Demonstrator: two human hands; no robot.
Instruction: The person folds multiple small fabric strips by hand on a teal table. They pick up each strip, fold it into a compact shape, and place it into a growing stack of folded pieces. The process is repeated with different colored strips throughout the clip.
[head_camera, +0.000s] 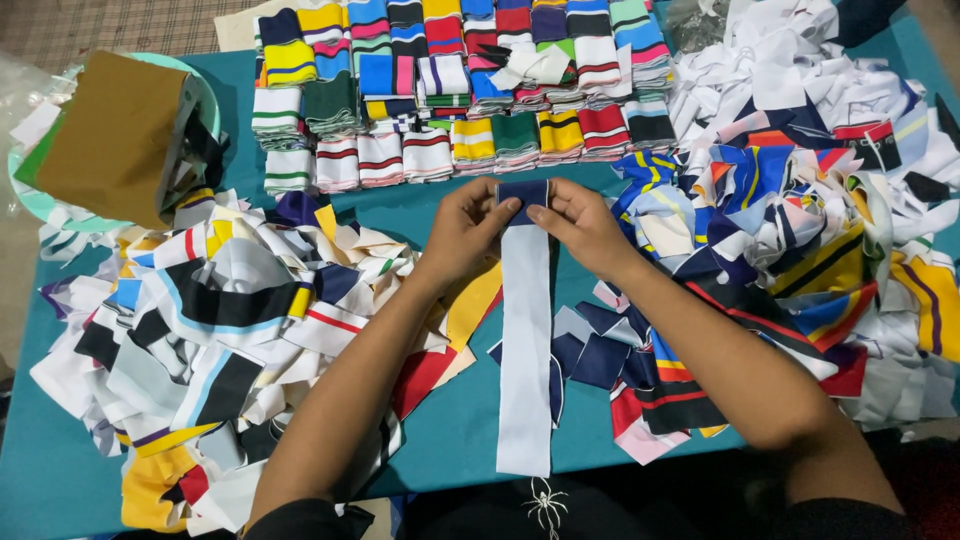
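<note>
A long white knitted strip (525, 340) with a navy end lies lengthwise down the middle of the teal table (440, 440). My left hand (468, 222) and my right hand (575, 222) both pinch the navy end at the strip's far tip, thumbs on top. The strip's near end hangs at the table's front edge. Loose striped fabric pieces lie on both sides of my forearms.
Neat folded stacks of striped bands (450, 80) fill the far side. A loose heap (210, 330) lies left, another heap (820, 210) right. A brown paper bag (115, 130) rests on a pale green basin (30, 195) at far left.
</note>
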